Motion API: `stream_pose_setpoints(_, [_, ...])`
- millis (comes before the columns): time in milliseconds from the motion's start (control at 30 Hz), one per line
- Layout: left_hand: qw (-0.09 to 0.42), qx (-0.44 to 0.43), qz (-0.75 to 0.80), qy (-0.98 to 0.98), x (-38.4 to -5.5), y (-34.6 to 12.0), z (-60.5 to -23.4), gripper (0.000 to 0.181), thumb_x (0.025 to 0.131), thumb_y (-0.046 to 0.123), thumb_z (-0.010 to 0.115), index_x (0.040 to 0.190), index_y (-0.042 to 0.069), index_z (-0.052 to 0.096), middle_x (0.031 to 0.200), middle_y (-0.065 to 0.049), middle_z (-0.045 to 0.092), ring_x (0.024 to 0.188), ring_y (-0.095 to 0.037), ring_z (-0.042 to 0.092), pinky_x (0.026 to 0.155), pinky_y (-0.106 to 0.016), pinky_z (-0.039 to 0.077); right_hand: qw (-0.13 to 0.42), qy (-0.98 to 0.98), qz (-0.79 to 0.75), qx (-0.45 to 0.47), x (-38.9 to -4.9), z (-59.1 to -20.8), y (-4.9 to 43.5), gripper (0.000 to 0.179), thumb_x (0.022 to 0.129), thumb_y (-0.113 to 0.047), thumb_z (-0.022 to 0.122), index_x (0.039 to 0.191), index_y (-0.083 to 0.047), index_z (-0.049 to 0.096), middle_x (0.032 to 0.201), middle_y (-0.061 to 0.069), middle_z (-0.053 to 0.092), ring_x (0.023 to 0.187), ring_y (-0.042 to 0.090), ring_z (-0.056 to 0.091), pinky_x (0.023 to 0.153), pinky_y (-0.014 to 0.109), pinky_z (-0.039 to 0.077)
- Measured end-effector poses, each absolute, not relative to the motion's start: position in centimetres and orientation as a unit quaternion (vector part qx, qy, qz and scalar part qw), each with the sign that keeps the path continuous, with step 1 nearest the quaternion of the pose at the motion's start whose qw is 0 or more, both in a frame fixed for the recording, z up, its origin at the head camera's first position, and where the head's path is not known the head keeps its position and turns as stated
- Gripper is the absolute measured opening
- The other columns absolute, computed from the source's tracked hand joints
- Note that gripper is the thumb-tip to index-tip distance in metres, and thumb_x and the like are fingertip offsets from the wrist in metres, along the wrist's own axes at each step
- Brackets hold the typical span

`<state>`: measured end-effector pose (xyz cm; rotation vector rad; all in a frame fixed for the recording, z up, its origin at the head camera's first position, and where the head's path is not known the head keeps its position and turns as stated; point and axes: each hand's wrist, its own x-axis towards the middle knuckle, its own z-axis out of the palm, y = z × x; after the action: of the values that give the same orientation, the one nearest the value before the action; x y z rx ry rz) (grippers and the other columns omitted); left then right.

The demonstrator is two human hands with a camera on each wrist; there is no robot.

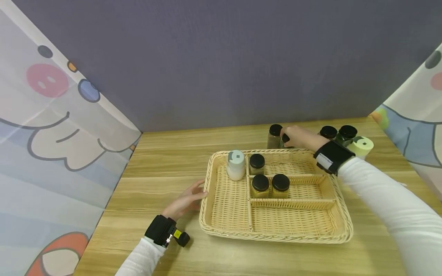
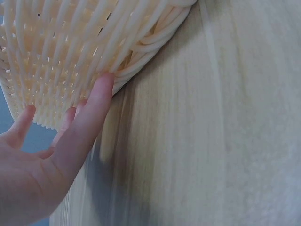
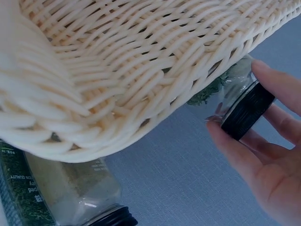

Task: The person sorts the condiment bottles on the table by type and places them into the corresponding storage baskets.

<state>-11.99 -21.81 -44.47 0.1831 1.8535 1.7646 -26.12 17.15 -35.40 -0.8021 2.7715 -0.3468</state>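
Behind the far rim of the wicker basket (image 1: pixel 276 238), my right hand (image 1: pixel 300 137) grips a clear glass spice jar by its black lid (image 3: pixel 248 110) and neck. Dried green leaves show through its glass in the right wrist view, partly hidden by the basket. A brown-filled jar (image 1: pixel 274 140) stands just left of that hand. At the basket's left side is my left hand (image 1: pixel 188 201), its extended fingertips resting on the woven wall in the left wrist view. Inside the basket, three black-lidded jars (image 1: pixel 260 186) occupy the back and middle compartments, and a white container (image 1: pixel 236 166) stands in the left one.
To the right, behind the basket, two more black-lidded jars (image 1: pixel 347 132) stand beside a container with a pale yellow lid (image 1: pixel 360 143). A grey wall (image 1: pixel 241 76) borders the wooden table (image 1: pixel 155 161) at the back. Printed curtains hang on both sides.
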Motion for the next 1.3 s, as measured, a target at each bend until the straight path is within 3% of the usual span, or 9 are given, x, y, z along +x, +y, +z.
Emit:
stream_pose_setpoints(600, [0.294, 0.047, 0.666, 0.684, -12.2, -21.6, -44.1, 0.055, 0.087, 0.016, 0.053, 0.134, 0.019, 0.025, 0.128, -0.024, 0.038, 0.106, -0.033, 0.047, 0.083, -0.055, 0.046, 0.088, 0.948, -0.098, -0.291, -26.0, -32.6, 17.5, 0.033, 0.074, -0.007, 0.067, 0.103, 0.004, 0.055, 0.102, 0.025, 0.057, 0.095, 0.041, 0.049, 0.081, 0.054, 0.046])
stream_pose_setpoints(800, [0.294, 0.045, 0.662, 0.688, -12.2, -21.5, -44.2, 0.056, 0.087, 0.018, 0.053, 0.134, 0.020, 0.025, 0.128, -0.023, 0.038, 0.106, -0.033, 0.047, 0.083, -0.055, 0.045, 0.080, 0.946, -0.099, -0.297, -25.7, -31.5, 17.8, 0.032, 0.073, -0.006, 0.067, 0.102, 0.004, 0.056, 0.099, 0.024, 0.058, 0.088, 0.037, 0.052, 0.071, 0.049, 0.049])
stream_pose_setpoints(1300, [0.293, 0.050, 0.672, 0.678, -12.3, -21.5, -44.3, 0.055, 0.087, 0.014, 0.051, 0.135, 0.015, 0.023, 0.128, -0.026, 0.037, 0.104, -0.033, 0.049, 0.082, -0.053, 0.047, 0.060, 0.943, -0.099, -0.311, -25.6, -30.1, 18.4, 0.030, 0.073, -0.004, 0.066, 0.099, 0.003, 0.056, 0.091, 0.021, 0.057, 0.082, 0.034, 0.052, 0.068, 0.049, 0.049])
